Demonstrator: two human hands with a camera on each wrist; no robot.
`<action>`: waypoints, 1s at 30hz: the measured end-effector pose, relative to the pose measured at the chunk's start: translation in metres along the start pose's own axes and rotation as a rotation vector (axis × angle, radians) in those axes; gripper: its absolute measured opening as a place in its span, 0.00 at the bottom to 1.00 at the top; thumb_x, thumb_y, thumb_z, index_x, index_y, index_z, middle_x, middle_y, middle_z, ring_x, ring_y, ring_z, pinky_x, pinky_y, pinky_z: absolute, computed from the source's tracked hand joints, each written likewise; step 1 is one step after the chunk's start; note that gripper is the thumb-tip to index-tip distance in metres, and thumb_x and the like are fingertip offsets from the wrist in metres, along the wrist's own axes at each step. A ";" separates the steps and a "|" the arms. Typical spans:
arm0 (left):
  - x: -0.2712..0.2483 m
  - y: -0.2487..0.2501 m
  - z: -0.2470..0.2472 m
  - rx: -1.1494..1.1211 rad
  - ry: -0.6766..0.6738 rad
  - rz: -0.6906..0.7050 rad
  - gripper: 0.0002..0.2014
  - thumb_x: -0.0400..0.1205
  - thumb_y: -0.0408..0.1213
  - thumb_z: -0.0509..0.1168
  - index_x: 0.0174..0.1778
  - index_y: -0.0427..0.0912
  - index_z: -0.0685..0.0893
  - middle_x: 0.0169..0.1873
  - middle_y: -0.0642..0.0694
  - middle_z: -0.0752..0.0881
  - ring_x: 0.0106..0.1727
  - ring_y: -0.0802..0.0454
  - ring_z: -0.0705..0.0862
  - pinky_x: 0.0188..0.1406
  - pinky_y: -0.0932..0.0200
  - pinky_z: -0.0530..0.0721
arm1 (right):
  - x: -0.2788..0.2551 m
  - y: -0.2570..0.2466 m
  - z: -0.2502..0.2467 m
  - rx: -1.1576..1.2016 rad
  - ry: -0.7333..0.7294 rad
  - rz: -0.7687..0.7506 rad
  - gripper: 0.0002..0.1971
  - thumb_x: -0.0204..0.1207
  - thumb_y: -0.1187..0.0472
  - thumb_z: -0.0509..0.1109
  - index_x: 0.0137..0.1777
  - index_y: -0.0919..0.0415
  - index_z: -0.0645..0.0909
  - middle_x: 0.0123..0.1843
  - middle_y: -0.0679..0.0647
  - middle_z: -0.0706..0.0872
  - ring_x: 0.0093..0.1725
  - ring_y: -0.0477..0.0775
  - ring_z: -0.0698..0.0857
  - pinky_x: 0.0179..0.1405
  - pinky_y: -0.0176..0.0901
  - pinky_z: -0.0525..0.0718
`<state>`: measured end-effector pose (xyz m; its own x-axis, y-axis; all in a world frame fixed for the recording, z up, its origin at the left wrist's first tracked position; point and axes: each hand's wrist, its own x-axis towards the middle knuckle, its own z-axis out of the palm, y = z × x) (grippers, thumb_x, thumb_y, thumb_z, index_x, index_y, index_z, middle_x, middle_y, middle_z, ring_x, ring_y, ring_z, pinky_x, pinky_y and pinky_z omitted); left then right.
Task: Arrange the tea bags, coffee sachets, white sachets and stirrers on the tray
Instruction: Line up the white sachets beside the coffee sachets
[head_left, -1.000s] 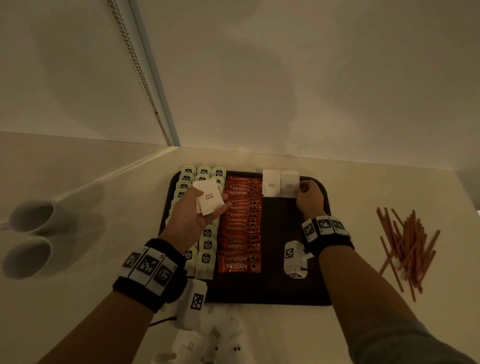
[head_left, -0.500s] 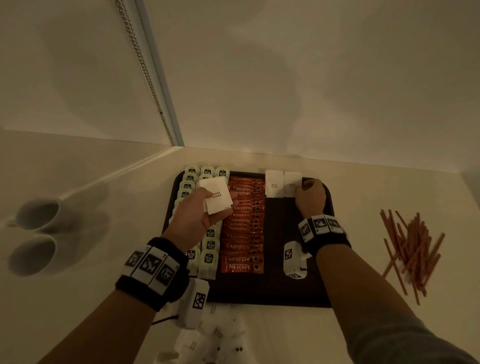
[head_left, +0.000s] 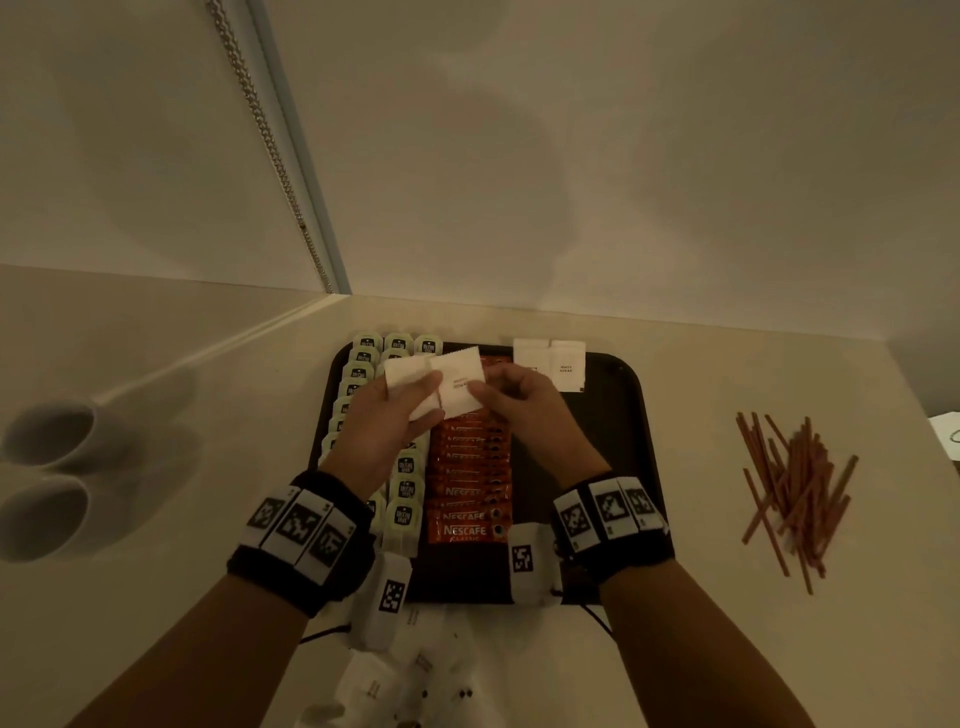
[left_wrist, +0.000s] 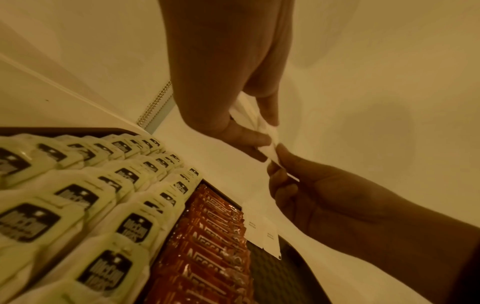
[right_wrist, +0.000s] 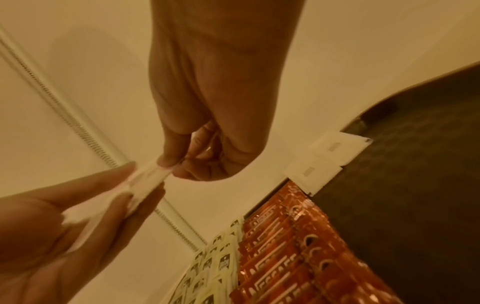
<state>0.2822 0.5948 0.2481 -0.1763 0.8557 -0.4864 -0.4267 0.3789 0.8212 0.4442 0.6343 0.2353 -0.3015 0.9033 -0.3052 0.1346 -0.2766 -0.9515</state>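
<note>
**Ana:** Pale tabletop (head_left: 727, 374) under a plain wall, dim light. Start at the fingers: what are they doing?

**Ben:** Both hands meet over the tray's far half. The left hand (head_left: 387, 426) holds a small stack of white sachets (head_left: 441, 382), thumb on top, fingers curled beneath. The right hand (head_left: 519, 402) pinches the stack's near edge between thumb and forefinger (right_wrist: 168, 162), seemingly drawing off the top sachet.

**Ana:** How will that sachet handle?

**Ben:** I'd judge it light, thin and floppy, with loose powder inside that shifts; the paper is smooth enough for two to slide off together. Best taken at a crimped edge or corner with a light pinch.

**Ana:** And outward from the fingers?

**Ben:** Directly beneath them lie the coffee sachets (head_left: 470, 499) in an overlapping column, and under the left hand the rows of tea bags (head_left: 405, 488). Just beyond the right fingers, two white sachets (head_left: 550, 364) lie side by side at the far edge of the tray (head_left: 623, 467). Well off to the right, the stirrers (head_left: 795, 493) sit heaped on the tabletop, not yet on the tray. More white sachets (head_left: 395, 686) lie near the person's body.

**Ana:** What changed from half a second ago?

**Ben:** The right hand was then at the two laid sachets; it has now crossed to the left hand's stack.
</note>
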 end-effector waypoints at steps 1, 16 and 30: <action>-0.001 0.001 -0.001 -0.054 0.021 -0.026 0.07 0.83 0.33 0.64 0.56 0.39 0.82 0.52 0.39 0.87 0.54 0.45 0.88 0.46 0.58 0.89 | 0.001 0.005 -0.004 0.029 0.043 0.024 0.07 0.78 0.63 0.68 0.52 0.64 0.82 0.50 0.58 0.87 0.45 0.50 0.86 0.46 0.41 0.87; -0.003 0.008 -0.009 -0.233 0.138 -0.121 0.12 0.85 0.30 0.57 0.64 0.37 0.73 0.62 0.35 0.73 0.48 0.38 0.81 0.37 0.51 0.89 | 0.043 0.062 -0.062 -0.328 0.514 0.253 0.15 0.79 0.61 0.68 0.65 0.61 0.79 0.63 0.58 0.83 0.61 0.55 0.82 0.63 0.50 0.81; -0.003 0.011 -0.010 -0.285 0.104 -0.121 0.09 0.86 0.36 0.52 0.59 0.42 0.74 0.55 0.37 0.79 0.57 0.32 0.79 0.27 0.54 0.89 | 0.048 0.060 -0.051 -0.423 0.582 0.225 0.14 0.79 0.60 0.68 0.61 0.65 0.81 0.61 0.59 0.84 0.61 0.55 0.82 0.56 0.40 0.78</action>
<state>0.2695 0.5924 0.2555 -0.1924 0.7642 -0.6157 -0.6788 0.3495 0.6459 0.4858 0.6778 0.1650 0.3074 0.8999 -0.3093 0.5208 -0.4312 -0.7368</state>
